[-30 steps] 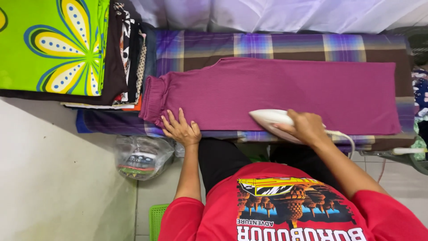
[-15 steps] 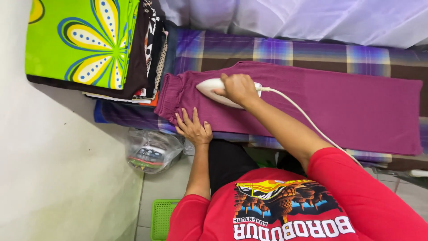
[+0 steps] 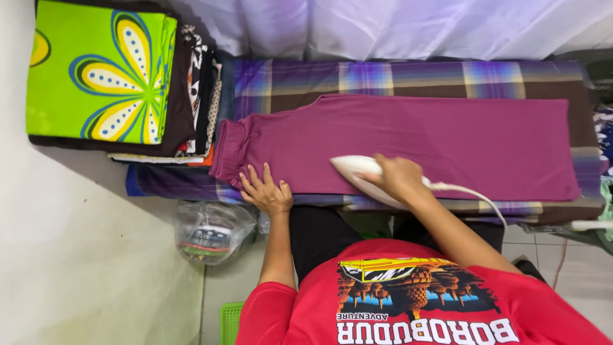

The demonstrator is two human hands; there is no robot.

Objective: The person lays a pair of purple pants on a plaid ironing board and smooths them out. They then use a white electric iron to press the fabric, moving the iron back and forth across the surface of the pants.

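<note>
Right hand (image 3: 401, 179) is wrapped tight around the handle of a white iron (image 3: 357, 171), which sits flat on the near edge of the magenta pants (image 3: 408, 137), roughly mid-length. A white cord (image 3: 472, 195) trails off from the iron toward the right. Left hand (image 3: 265, 190) isn't gripping anything, just fingers spread, palm pressed down on the pants near the waistband end. The pants lie stretched flat across a board covered in plaid cloth (image 3: 357, 76). Off the waistband end there's a stack of folded fabrics (image 3: 191, 96), topped by a bright green one with a flower print (image 3: 96, 70). Below the board on the floor, a clear plastic bag (image 3: 214, 231).
</note>
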